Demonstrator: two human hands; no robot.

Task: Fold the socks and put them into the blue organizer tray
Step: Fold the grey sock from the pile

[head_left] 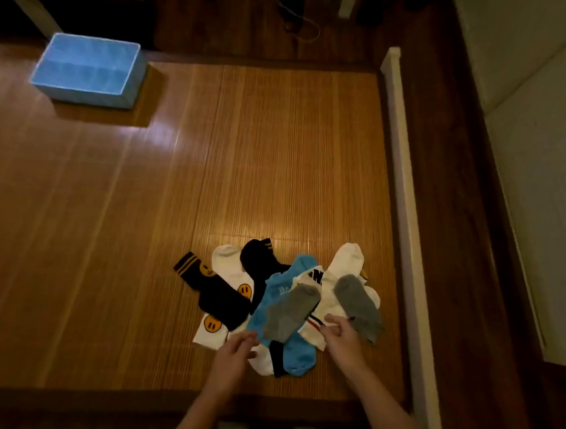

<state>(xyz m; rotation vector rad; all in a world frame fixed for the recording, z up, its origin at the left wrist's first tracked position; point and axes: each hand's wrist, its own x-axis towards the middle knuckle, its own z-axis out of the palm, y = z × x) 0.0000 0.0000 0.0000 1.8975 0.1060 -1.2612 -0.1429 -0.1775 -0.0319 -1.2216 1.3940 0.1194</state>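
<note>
A loose pile of socks lies on the bamboo mat near its front edge. It holds two grey socks, a light blue sock, black socks with yellow stripes, and white socks with yellow smiley faces. My left hand hovers over the front left of the pile, fingers apart, holding nothing. At the front right, the fingers of my right hand curl at the lower end of the right grey sock and a white striped sock; the grip is unclear. The blue organizer tray stands at the far left.
The bamboo mat covers a wooden platform. A white rail runs along its right side, with a pale mattress beyond it. Dark cables lie on the floor at the back.
</note>
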